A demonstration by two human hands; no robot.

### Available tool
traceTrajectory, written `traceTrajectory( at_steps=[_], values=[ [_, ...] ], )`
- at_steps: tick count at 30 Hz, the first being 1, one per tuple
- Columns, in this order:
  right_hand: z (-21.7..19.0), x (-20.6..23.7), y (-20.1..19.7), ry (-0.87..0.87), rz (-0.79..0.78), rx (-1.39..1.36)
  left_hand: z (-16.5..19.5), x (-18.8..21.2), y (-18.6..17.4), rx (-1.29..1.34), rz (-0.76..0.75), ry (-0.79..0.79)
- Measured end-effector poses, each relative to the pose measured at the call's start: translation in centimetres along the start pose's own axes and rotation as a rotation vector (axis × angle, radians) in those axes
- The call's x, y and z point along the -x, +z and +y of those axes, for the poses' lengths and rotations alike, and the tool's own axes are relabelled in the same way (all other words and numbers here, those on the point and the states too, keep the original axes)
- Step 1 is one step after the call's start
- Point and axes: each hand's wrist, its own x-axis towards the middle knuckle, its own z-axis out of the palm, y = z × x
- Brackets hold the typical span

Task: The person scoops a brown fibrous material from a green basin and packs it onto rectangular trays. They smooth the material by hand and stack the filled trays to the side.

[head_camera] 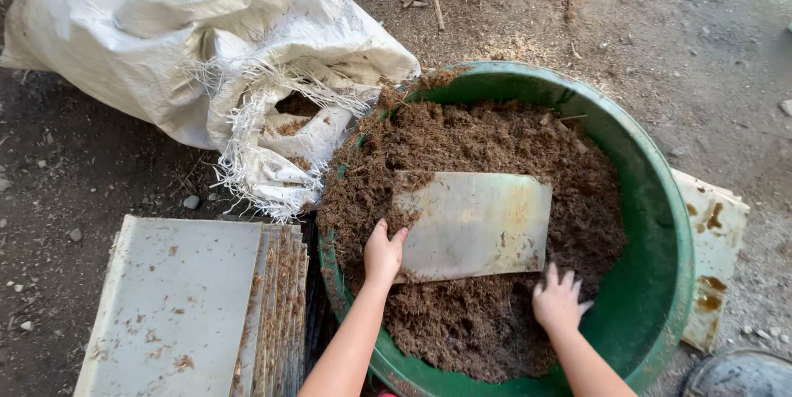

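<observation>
Here, in the head view, a flat pale panel (472,225) lies on top of a heap of brown fibrous material (495,314) that fills a round green basin (660,224). The basin stands on the dirt ground (660,26).

The left hand (384,253) holds the panel at its left edge, near the lower left corner, with the thumb on top and the fingers hidden below; its grip is closed on the panel. The right hand (558,298) is just beside the lower right corner, fingers spread and pressing into the fibre; it holds nothing, and I cannot tell if it touches the panel.

The panel looks thin, stiff and light, with a smooth dusty face, so it may slip; I think the edges are the best places to hold it. The fibre looks loose and crumbly and falls easily.

Left of the basin lies a stack of similar panels (190,306), and behind it a torn white woven sack (190,42).
</observation>
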Motion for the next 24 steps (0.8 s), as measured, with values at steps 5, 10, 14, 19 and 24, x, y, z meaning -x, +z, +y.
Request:
traceTrajectory(
  at_steps=[5,10,14,19,24],
  values=[
    [-2.5,4.0,-0.6,0.005,-0.361,0.047,5.9,1.5,-0.5,-0.025,0.06,0.237],
    [-5.1,8.5,-2.9,-0.144,-0.625,0.293,15.4,5.4,-4.3,0.022,0.136,0.545],
    [-5.4,9.4,-3.9,-0.181,-0.638,0.282,17.2,6.5,-5.9,-0.121,0.132,0.933],
    [-5.1,8.6,-3.6,-0.144,-0.672,0.249,11.1,3.6,-7.2,-0.458,0.04,1.298],
    [-5.1,8.5,-2.1,-0.14,-0.583,0.251,1.5,2.5,-7.6,-0.966,0.119,0.939]
  ],
)
